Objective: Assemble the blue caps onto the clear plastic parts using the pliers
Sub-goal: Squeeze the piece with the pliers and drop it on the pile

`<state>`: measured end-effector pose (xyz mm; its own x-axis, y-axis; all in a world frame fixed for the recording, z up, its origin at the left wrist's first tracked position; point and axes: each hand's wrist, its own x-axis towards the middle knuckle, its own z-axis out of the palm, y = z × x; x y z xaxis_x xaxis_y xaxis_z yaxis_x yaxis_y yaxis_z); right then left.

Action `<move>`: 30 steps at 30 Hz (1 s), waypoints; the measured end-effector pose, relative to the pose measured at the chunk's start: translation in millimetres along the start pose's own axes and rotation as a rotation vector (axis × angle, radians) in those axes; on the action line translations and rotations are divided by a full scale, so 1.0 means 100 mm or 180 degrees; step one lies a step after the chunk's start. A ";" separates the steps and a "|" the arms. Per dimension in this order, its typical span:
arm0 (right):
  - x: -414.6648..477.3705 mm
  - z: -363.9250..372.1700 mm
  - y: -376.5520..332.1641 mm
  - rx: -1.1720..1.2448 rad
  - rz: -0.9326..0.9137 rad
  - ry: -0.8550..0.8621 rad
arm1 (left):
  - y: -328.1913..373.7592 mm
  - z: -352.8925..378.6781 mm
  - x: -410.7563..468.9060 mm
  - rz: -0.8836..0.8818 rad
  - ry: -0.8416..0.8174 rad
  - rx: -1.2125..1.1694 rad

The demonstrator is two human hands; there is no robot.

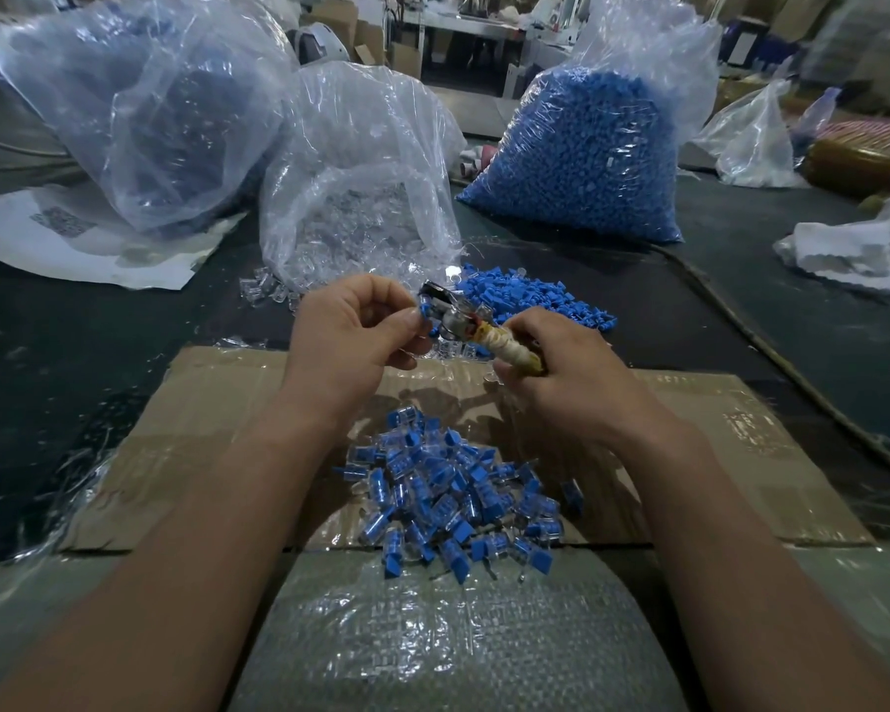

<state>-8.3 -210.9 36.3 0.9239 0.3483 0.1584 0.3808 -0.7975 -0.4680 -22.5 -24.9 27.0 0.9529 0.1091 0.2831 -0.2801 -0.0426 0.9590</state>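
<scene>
Two hands meet at frame centre: the left hand (pixel 350 326) pinches a blue cap (pixel 424 306) at the head of the pliers (pixel 450 313), whose wrapped handles, slanting lower right, the right hand (pixel 561 372) grips.

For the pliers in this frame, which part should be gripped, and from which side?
Grip the pliers by their wrapped handles, coming from the right, as the right hand does. The handles trail right, while the metal head points left at the blue cap pinched in the left hand.
</scene>
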 end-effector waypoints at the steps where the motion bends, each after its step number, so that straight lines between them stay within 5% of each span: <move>1: 0.00 0.00 0.00 -0.0020 -0.0002 -0.0013 | -0.01 0.00 0.00 0.0003 0.0009 -0.0006; 18: -0.01 -0.01 -0.04 -0.0575 -0.0134 0.0309 | 0.00 -0.02 -0.02 -0.0016 -0.0057 -0.0015; 30: -0.02 0.03 -0.07 -0.0278 0.0113 0.0083 | 0.00 0.01 -0.05 0.0236 0.0147 0.0300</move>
<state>-12.9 -204.4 36.6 0.9371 0.3071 0.1661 0.3486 -0.8494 -0.3963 -26.9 -26.0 26.0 0.9230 0.1477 0.3553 -0.3352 -0.1452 0.9309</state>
